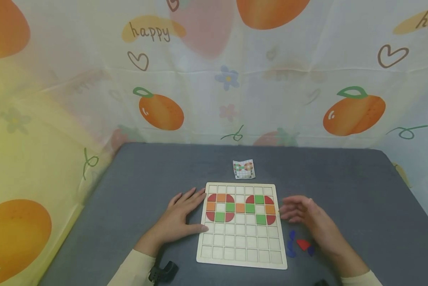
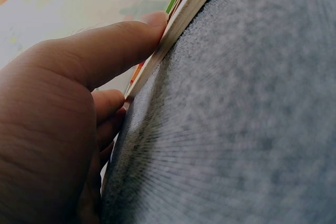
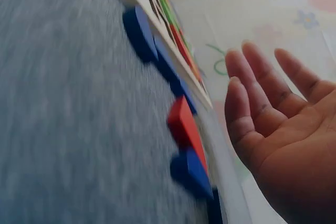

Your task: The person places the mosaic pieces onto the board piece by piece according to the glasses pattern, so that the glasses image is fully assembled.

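Hands flank a pale grid board (image 1: 234, 253) lying flat on the grey tabletop (image 1: 164, 171). At the board's 9 o'clock, the left hand (image 1: 180, 218) has its fingers extended, their tips at the board's edge, while the thumb (image 2: 118, 45) touches the same edge lower down, toward 8 o'clock. At 3 o'clock, the right hand (image 1: 308, 218) is relaxed and holds nothing; its fingers are slightly bent, near the opposite edge, and the right wrist view shows the palm bare.

Coloured tiles sit in the board's upper half. Between its 10 and 11 o'clock they form a closed ring of red, orange and green around one bare cell. An orange tile (image 1: 240, 208) links this to a second ring between 1 and 2 o'clock, whose cell at the ring's own 7 to 8 o'clock is bare.

Just off the board, between 3 and 4 o'clock, lie a red piece (image 1: 303, 244) and several blue pieces (image 1: 290, 253): three clustered on the red one's 9 o'clock side, another beside it at 4 o'clock. At the board's 12 o'clock rests a small printed card (image 1: 244, 174). A black strap (image 1: 164, 273) shows toward 8 o'clock, by the left sleeve (image 1: 133, 268). Beyond the tabletop hangs a pale cloth (image 1: 271, 95) printed with oranges.
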`<state>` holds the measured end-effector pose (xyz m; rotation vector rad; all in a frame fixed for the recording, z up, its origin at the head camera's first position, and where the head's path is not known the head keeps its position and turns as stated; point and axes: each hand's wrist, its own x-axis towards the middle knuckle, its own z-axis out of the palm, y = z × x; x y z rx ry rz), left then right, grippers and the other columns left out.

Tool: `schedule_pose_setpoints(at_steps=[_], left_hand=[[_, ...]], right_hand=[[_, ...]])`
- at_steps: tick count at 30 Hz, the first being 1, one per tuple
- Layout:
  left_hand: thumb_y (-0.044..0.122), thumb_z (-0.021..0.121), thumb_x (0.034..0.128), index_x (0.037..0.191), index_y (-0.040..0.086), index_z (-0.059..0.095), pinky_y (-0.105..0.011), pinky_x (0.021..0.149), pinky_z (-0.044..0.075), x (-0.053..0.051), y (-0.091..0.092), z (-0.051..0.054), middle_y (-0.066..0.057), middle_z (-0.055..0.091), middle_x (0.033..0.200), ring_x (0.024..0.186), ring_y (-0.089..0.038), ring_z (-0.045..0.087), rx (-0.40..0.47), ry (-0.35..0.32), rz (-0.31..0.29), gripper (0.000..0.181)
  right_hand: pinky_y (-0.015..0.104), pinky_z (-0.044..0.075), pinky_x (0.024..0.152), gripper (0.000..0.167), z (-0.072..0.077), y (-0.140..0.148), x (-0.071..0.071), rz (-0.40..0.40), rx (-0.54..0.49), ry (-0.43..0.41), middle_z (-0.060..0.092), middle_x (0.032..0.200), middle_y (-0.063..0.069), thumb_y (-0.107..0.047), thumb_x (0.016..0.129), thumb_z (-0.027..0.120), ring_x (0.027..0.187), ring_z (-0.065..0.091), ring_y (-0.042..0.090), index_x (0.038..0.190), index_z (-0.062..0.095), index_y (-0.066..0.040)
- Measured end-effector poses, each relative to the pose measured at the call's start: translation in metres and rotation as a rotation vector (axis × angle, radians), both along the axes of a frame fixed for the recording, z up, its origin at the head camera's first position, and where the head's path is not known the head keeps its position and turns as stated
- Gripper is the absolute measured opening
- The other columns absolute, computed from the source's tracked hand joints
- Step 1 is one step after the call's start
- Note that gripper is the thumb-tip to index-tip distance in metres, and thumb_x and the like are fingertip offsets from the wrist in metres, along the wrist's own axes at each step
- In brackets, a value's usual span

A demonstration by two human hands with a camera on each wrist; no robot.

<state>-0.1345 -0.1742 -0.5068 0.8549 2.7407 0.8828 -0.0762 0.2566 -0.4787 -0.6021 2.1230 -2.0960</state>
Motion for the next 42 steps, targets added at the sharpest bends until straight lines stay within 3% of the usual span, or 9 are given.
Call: schedule_pose_setpoints(at_steps=[7, 12, 17, 21, 25, 28, 31, 36, 42], left_hand=[[0.064, 0.081, 0.0903, 0.170, 0.017, 0.041, -0.065, 0.124, 0.007, 0.000, 0.000, -0.001, 0.008, 0.031, 0.176, 0.164, -0.026, 0.019, 0.007, 0.007, -0.009, 0.102], [0.064, 0.082, 0.0901, 0.171, 0.017, 0.040, -0.064, 0.125, 0.006, 0.001, -0.001, -0.001, 0.008, 0.030, 0.176, 0.164, -0.025, 0.018, 0.004, 0.002, -0.005, 0.102], [0.062, 0.082, 0.0901, 0.170, 0.015, 0.041, -0.066, 0.124, 0.006, 0.001, 0.000, -0.001, 0.007, 0.031, 0.176, 0.164, -0.027, 0.019, 0.006, 0.010, -0.004, 0.102], [0.061, 0.083, 0.0907, 0.170, 0.014, 0.042, -0.067, 0.124, 0.007, 0.001, 0.000, -0.002, 0.005, 0.032, 0.176, 0.164, -0.030, 0.020, 0.012, 0.017, -0.006, 0.101], [0.063, 0.082, 0.0907, 0.170, 0.016, 0.041, -0.067, 0.124, 0.007, 0.001, -0.001, -0.002, 0.006, 0.032, 0.176, 0.164, -0.028, 0.019, 0.005, 0.013, -0.001, 0.101], [0.064, 0.082, 0.0900, 0.171, 0.017, 0.040, -0.065, 0.125, 0.006, 0.001, -0.001, -0.001, 0.008, 0.030, 0.176, 0.164, -0.026, 0.018, -0.006, 0.005, 0.000, 0.102], [0.064, 0.082, 0.0898, 0.171, 0.018, 0.040, -0.064, 0.125, 0.006, 0.001, 0.000, -0.001, 0.009, 0.030, 0.176, 0.164, -0.025, 0.018, -0.007, 0.002, 0.001, 0.103], [0.063, 0.082, 0.0897, 0.171, 0.017, 0.040, -0.064, 0.125, 0.006, 0.001, 0.000, 0.000, 0.008, 0.030, 0.176, 0.164, -0.025, 0.018, -0.006, 0.002, 0.002, 0.103], [0.064, 0.082, 0.0897, 0.171, 0.017, 0.040, -0.064, 0.125, 0.006, 0.001, 0.000, 0.000, 0.008, 0.030, 0.176, 0.164, -0.025, 0.018, -0.007, 0.002, 0.005, 0.102]], right_hand=[[0.031, 0.055, 0.100, 0.055, -0.007, 0.025, 0.007, 0.025, 0.012, 0.078, 0.069, 0.127, 0.029, -0.012, 0.120, 0.011, 0.116, 0.073, 0.028, 0.141, 0.049, 0.021], [0.027, 0.055, 0.098, 0.051, -0.008, 0.041, 0.014, -0.048, 0.159, 0.029, 0.070, 0.126, 0.026, -0.012, 0.120, 0.017, 0.113, 0.073, 0.026, 0.142, 0.051, 0.020], [0.027, 0.056, 0.092, 0.037, -0.008, 0.050, 0.017, -0.106, 0.325, -0.124, 0.069, 0.132, 0.020, -0.013, 0.118, 0.047, 0.113, 0.071, 0.019, 0.147, 0.056, 0.008], [0.028, 0.056, 0.091, 0.048, -0.011, 0.051, 0.016, -0.086, 0.464, -0.214, 0.068, 0.137, 0.011, -0.022, 0.105, 0.077, 0.113, 0.067, 0.013, 0.146, 0.063, -0.003], [0.028, 0.054, 0.091, 0.052, -0.015, 0.050, 0.015, -0.012, 0.581, -0.094, 0.068, 0.133, 0.003, -0.025, 0.094, 0.089, 0.110, 0.064, 0.012, 0.140, 0.069, -0.011], [0.026, 0.052, 0.090, 0.047, -0.017, 0.050, 0.015, 0.028, 0.614, 0.043, 0.067, 0.128, -0.001, -0.024, 0.092, 0.091, 0.108, 0.062, 0.011, 0.134, 0.071, -0.015], [0.025, 0.051, 0.088, 0.039, -0.020, 0.048, 0.015, 0.027, 0.633, 0.118, 0.066, 0.122, -0.005, -0.024, 0.092, 0.092, 0.105, 0.060, 0.011, 0.126, 0.073, -0.020], [0.026, 0.050, 0.081, 0.027, -0.022, 0.046, 0.016, 0.003, 0.672, 0.150, 0.063, 0.112, -0.012, -0.026, 0.092, 0.091, 0.097, 0.056, 0.010, 0.112, 0.073, -0.028], [0.027, 0.049, 0.075, 0.017, -0.018, 0.042, 0.017, -0.002, 0.670, 0.131, 0.059, 0.104, -0.013, -0.027, 0.095, 0.088, 0.091, 0.056, 0.009, 0.099, 0.072, -0.031]])
